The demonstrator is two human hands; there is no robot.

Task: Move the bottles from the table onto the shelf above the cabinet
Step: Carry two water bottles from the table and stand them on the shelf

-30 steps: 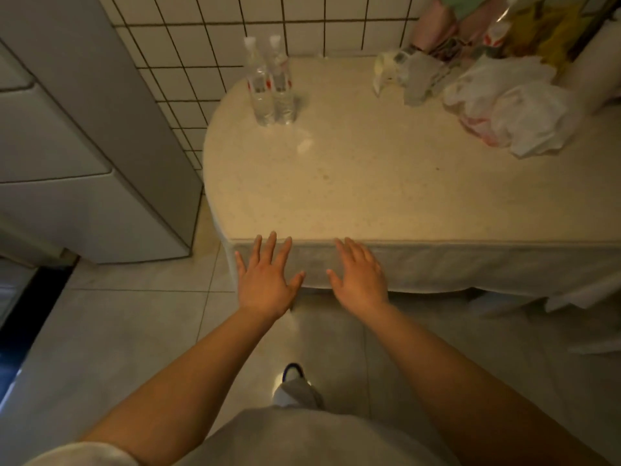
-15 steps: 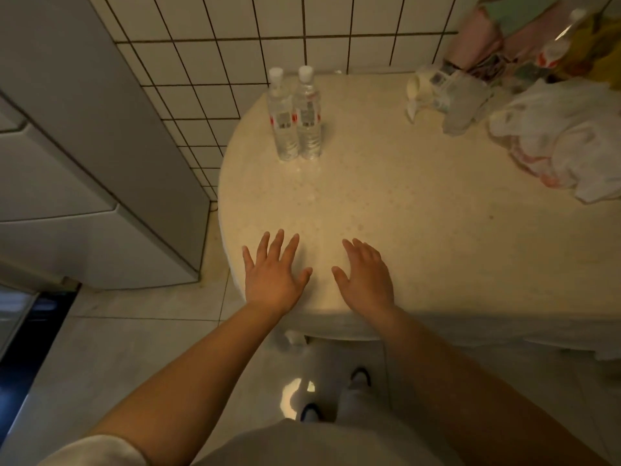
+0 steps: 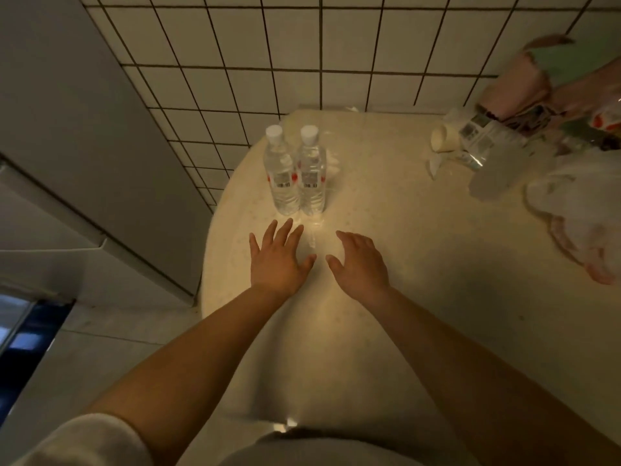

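Nearest me, my left hand and right hand hover side by side over the near part of the table, both with fingers spread and relaxed, holding nothing. Just beyond my fingertips stand the two bottles: the left bottle and the right bottle, upright, capped and touching each other near the table's far left edge. Neither is lifted yet, so I judge the task is barely begun: both remain to be carried. Further right lies a clutter of bags. I cannot see the shelf or cabinet here.
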